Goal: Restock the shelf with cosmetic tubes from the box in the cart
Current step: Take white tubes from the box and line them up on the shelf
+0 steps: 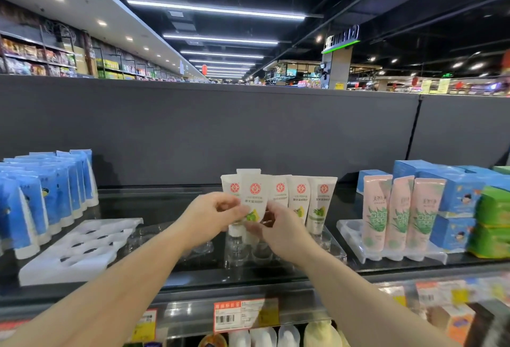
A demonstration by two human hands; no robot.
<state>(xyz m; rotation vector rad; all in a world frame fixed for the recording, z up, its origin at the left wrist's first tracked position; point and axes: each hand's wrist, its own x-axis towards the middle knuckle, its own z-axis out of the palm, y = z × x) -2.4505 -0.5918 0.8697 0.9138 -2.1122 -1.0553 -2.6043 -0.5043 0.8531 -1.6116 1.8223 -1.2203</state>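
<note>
Price tags (238,315) on the shelf lip sit nearest to me, below the black shelf (171,277) that I take as my landmark. Over the shelf's front edge I have both arms reaching in. My left hand (214,215) pinches a white cosmetic tube (254,199) at its left side with curled fingers; my right hand (278,232) curls round the same tube's lower right part, near the cap. The tube stands upright, cap down, at the shelf's middle, over a clear slotted tray (278,255); whether its cap is seated in a slot I cannot tell. Just behind and beside it, a row of matching white tubes (309,200) stands in that tray. On the shelf's left part lies a white slotted tray (80,250), its holes showing, and beyond it a block of blue tubes (47,197). On the shelf's right part stand three pink tubes (400,211) in another tray, with blue boxes (458,200) and green packs (494,222) farther right. Behind the shelf rises a dark grey back panel (220,131), and above that the store ceiling lights (215,9).
</note>
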